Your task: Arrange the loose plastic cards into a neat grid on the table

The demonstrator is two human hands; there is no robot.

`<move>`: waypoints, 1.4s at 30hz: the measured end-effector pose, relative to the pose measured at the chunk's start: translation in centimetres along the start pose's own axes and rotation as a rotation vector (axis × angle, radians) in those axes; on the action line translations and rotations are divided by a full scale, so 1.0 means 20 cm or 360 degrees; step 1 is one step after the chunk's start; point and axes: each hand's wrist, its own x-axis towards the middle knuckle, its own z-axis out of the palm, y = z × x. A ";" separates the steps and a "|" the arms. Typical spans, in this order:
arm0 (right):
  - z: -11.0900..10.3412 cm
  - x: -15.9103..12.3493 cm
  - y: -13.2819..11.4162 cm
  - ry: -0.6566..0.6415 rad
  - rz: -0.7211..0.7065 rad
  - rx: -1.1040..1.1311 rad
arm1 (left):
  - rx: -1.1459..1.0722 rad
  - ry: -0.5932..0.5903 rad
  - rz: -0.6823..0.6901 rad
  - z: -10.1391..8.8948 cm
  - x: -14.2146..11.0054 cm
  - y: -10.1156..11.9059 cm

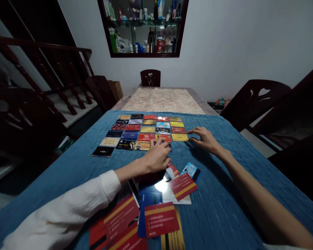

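Several cards lie in near-regular columns on the blue tablecloth. My left hand [158, 154] is over the near end of these columns, fingers bent down and together on a card [170, 148] whose dark blue edge shows beside them; most of it is hidden. Just above its fingertips is a red and orange card [163, 138]. My right hand [205, 139] hovers at the right side of the layout, its thumb and fingers apart, holding nothing. Its fingertips are close to a yellow card [179, 137] and a red card [178, 130].
Nearer to me is a loose, overlapping pile with red cards [161, 219], a blue card [149, 198] and a light blue card [191, 170]. The blue tablecloth [214, 205] covers the near table. Dark chairs [253, 97] stand around it, with a wall cabinet [146, 55] behind.
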 end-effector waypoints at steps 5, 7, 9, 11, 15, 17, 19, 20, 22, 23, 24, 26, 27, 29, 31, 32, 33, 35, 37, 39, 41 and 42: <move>-0.04 -0.13 -0.13 0.0003 -0.0163 0.0108 | -0.0053 -0.0024 0.0002 0.03 -0.14 0.08; -0.05 -0.19 -0.19 -0.0018 -0.0225 0.0132 | -0.0071 -0.0026 -0.0005 0.05 -0.18 0.12; -0.05 -0.26 -0.25 -0.0011 -0.0260 0.0160 | -0.0087 -0.0022 -0.0005 0.06 -0.22 0.15; -0.06 -0.32 -0.31 -0.0014 -0.0271 0.0188 | -0.0104 -0.0025 0.0009 0.08 -0.24 0.19; -0.08 -0.40 -0.40 0.0000 -0.0273 0.0223 | -0.0107 -0.0046 0.0032 0.11 -0.26 0.23; -0.08 -0.44 -0.44 -0.0008 -0.0285 0.0237 | -0.0091 -0.0035 0.0037 0.13 -0.27 0.24; -0.08 -0.46 -0.47 -0.0037 -0.0296 0.0252 | -0.0073 -0.0015 0.0047 0.14 -0.28 0.25; -0.08 -0.48 -0.49 -0.0060 -0.0299 0.0263 | -0.0068 -0.0005 0.0054 0.14 -0.28 0.25; -0.08 -0.50 -0.50 -0.0109 -0.0306 0.0289 | -0.0076 0.0015 0.0068 0.14 -0.28 0.26; -0.08 -0.51 -0.51 -0.0130 -0.0309 0.0301 | -0.0084 0.0029 0.0075 0.14 -0.29 0.26; -0.09 -0.52 -0.52 -0.0150 -0.0313 0.0312 | -0.0091 0.0044 0.0083 0.14 -0.29 0.26; -0.10 -0.54 -0.52 -0.0197 -0.0323 0.0325 | -0.0093 0.0059 0.0101 0.14 -0.29 0.27; -0.10 -0.54 -0.53 -0.0226 -0.0328 0.0327 | -0.0085 0.0055 0.0112 0.14 -0.29 0.28; -0.11 -0.55 -0.54 -0.0296 -0.0340 0.0326 | -0.0059 0.0036 0.0131 0.15 -0.30 0.28; -0.11 -0.56 -0.55 -0.0367 -0.0351 0.0321 | -0.0032 0.0021 0.0147 0.15 -0.30 0.29; -0.12 -0.56 -0.55 -0.0401 -0.0357 0.0318 | -0.0020 0.0018 0.0153 0.15 -0.30 0.29; -0.12 -0.56 -0.56 -0.0432 -0.0363 0.0316 | -0.0011 0.0012 0.0160 0.15 -0.30 0.29; -0.11 -0.56 -0.56 -0.0478 -0.0377 0.0315 | 0.0001 -0.0002 0.0174 0.15 -0.30 0.29; -0.11 -0.57 -0.56 -0.0500 -0.0391 0.0320 | 0.0013 -0.0012 0.0190 0.15 -0.30 0.29; -0.11 -0.57 -0.55 -0.0506 -0.0401 0.0322 | 0.0024 -0.0022 0.0205 0.14 -0.31 0.29; -0.11 -0.57 -0.55 -0.0504 -0.0409 0.0317 | 0.0032 -0.0033 0.0209 0.14 -0.31 0.29; -0.11 -0.57 -0.55 -0.0502 -0.0412 0.0313 | 0.0037 -0.0037 0.0213 0.14 -0.31 0.29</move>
